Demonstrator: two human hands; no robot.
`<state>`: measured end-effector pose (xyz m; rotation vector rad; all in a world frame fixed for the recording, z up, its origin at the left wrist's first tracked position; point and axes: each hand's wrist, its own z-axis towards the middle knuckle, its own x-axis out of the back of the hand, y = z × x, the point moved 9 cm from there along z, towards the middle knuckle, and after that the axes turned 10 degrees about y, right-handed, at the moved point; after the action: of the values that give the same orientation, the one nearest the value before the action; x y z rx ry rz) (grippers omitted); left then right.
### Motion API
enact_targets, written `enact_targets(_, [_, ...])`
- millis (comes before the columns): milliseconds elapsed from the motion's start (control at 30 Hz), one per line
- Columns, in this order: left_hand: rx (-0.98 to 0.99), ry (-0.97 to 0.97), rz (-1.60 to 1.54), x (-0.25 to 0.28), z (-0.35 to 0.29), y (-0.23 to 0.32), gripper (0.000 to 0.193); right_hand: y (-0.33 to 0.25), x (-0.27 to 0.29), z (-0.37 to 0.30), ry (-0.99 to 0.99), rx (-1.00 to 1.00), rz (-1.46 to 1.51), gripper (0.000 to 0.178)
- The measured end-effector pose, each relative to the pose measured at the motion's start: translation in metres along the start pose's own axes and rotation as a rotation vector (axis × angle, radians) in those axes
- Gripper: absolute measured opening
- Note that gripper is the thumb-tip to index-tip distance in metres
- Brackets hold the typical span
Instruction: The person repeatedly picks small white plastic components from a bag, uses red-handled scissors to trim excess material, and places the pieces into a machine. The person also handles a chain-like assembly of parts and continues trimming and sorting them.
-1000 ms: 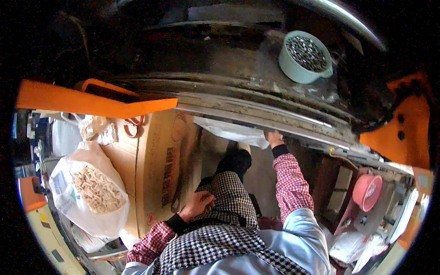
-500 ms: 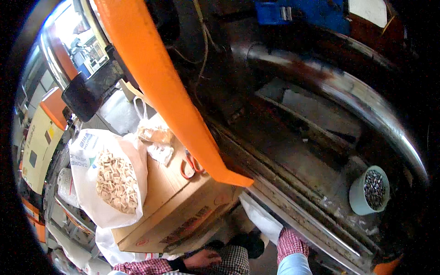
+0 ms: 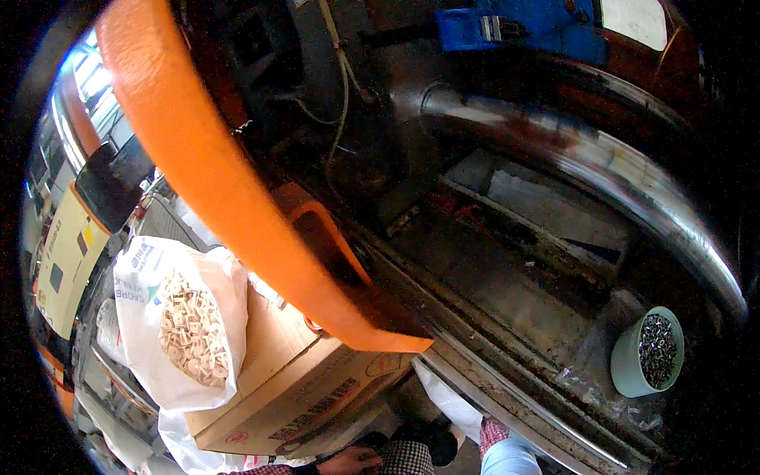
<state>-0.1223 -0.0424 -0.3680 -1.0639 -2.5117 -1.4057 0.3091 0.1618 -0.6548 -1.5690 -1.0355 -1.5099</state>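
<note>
My left hand (image 3: 352, 460) is at the lower edge, lying on black-and-white checked cloth (image 3: 407, 457). Its fingers look loosely laid out, with nothing visible in them. My right forearm, in a light blue sleeve (image 3: 511, 457) with a red checked cuff (image 3: 492, 431), reaches up beside a metal edge; the hand itself is hidden. A white sheet or bag (image 3: 450, 400) hangs just beyond that cuff. Left of centre, a cardboard box (image 3: 317, 396) carries an open white plastic bag (image 3: 138, 317) full of small beige pieces (image 3: 192, 328). Red scissor handles (image 3: 313, 325) show only partly.
A thick orange guard (image 3: 206, 174) slants across the view above the box. To the right are a dirty metal machine bed (image 3: 507, 261), a curved shiny pipe (image 3: 570, 150) and a pale green tub (image 3: 629, 364) of small metal parts (image 3: 657, 348). Blue machinery (image 3: 546, 32) stands behind.
The view has shifted: the orange guard appears further left and lower, covering more of the scissors. The box, bag and tub sit slightly lower. My arms show less at the bottom edge.
</note>
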Motion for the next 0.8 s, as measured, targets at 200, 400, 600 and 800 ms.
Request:
enact_targets(200, [0.078, -0.064, -0.12, -0.002, 0.0, -0.006, 0.035, 0.0, 0.029, -0.029, 0.043, 0.013, 0.033, 0.028])
enact_targets(400, [-0.206, -0.004, -0.093, 0.018, -0.043, 0.089, 0.035, -0.044, 0.137, -0.119, 0.171, 0.152, 0.17, 0.028])
enact_targets(600, [-0.41, 0.042, 0.037, 0.056, -0.071, 0.102, 0.026, -0.115, 0.357, -0.278, 0.263, 0.405, 0.732, 0.021])
enact_targets(800, [-0.456, 0.397, -0.04, 0.156, -0.125, 0.161, 0.025, -0.171, 0.494, -0.341, -0.497, 0.236, 1.638, 0.015])
